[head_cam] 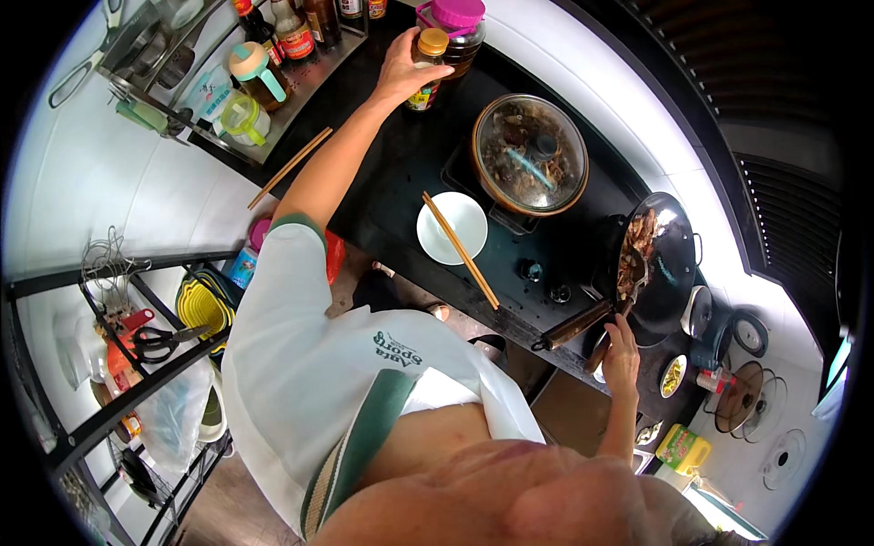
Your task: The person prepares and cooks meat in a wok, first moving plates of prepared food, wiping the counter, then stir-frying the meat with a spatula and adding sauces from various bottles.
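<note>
At the back of the black counter my left hand (404, 72) is closed around a glass jar (423, 95) with a gold lid and a label. I cannot tell whether the jar rests on the counter. My right hand (620, 351) grips the handle of a metal spatula (638, 269), whose blade lies in browned food pieces (635, 235) inside a black wok (666, 273). The wok's wooden handle (577, 326) points towards me. Between my hands, a glass-lidded pot (529, 153) holds dark food. A white bowl (440, 239) has wooden chopsticks (461, 249) across it.
A pink-lidded jar (454, 34) stands behind my left hand. Sauce bottles (293, 31) and an oil jug (259, 75) fill a metal rack (307, 75). More chopsticks (290, 167) lie below it. A small dish (672, 377) and a yellow jug (683, 449) are at right.
</note>
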{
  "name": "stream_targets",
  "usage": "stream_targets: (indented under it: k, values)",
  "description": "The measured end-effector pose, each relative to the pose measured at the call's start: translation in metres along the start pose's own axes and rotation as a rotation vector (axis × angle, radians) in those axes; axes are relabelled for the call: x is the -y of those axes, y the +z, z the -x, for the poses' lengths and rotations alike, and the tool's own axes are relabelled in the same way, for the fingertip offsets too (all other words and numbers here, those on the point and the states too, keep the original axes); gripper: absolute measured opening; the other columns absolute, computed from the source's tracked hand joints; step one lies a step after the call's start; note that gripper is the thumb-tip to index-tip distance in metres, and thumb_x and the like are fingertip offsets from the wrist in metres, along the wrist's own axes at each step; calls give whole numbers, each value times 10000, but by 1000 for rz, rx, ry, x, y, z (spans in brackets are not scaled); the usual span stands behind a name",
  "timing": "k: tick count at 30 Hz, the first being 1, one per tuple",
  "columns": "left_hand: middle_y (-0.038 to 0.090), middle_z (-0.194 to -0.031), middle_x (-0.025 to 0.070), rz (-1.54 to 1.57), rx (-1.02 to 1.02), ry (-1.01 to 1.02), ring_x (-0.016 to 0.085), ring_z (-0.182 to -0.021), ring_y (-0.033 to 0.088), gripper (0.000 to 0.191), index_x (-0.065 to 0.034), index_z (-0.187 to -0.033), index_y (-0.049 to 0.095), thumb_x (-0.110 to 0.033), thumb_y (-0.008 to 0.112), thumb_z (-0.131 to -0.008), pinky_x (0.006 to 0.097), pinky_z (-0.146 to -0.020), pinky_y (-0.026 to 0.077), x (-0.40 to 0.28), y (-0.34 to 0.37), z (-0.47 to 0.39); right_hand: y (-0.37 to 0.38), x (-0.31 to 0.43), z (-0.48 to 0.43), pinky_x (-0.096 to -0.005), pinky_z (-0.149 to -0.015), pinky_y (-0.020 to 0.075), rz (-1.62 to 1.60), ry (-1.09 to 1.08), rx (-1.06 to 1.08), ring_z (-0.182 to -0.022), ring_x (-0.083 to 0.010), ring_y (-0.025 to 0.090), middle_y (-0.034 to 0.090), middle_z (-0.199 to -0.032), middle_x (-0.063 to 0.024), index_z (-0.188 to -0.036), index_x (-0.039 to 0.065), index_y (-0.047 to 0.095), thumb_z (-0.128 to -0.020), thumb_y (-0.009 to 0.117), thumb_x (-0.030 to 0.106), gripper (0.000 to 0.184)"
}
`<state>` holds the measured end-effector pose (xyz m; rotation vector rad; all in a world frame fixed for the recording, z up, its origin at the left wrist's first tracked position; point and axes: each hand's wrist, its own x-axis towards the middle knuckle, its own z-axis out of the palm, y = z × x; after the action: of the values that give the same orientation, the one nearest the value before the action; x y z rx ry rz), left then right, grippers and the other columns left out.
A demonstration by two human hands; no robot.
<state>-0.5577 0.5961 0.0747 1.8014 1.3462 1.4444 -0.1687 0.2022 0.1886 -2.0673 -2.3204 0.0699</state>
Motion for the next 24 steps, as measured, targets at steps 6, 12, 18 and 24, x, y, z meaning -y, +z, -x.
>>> stream_targets:
  k: [6, 12, 18, 24]
  values:
    - [617, -881, 85, 214, 78, -122, 205, -842, 587, 457, -51, -954, 576, -301, 717, -598, 308, -745, 443, -3, 14, -19, -34, 19, -33, -387, -820, 406, 64, 4, -164, -972, -323, 492, 505, -1085, -161, -1026, -2, 510, -641, 559, -49, 391]
    - [622, -779, 106, 114, 458, 90, 207, -739, 602, 298, -28, -833, 595, -226, 670, -624, 311, -684, 456, -109, -25, -9, -89, 82, -141, -376, -811, 433, -157, -165, -374, -952, -319, 528, 548, -1048, -159, -1078, 18, 508, -643, 707, 191, 509]
    - [590, -733, 47, 317, 876, 340, 105, -671, 532, 215, -16, -814, 573, -106, 666, -642, 268, -633, 439, -212, -29, 17, -116, 153, -224, -307, -550, 444, 58, -707, -584, -675, -233, 553, 533, -735, -55, -996, 107, 511, -689, 563, 455, 467]
    - [580, -822, 106, 318, 1256, 356, 198, -753, 555, 354, -13, -884, 553, -162, 643, -576, 286, -696, 436, -255, -15, 41, -125, 120, -201, -319, -508, 445, -125, -751, -568, -561, -265, 543, 519, -610, -73, -791, 76, 535, -802, 525, 300, 224]
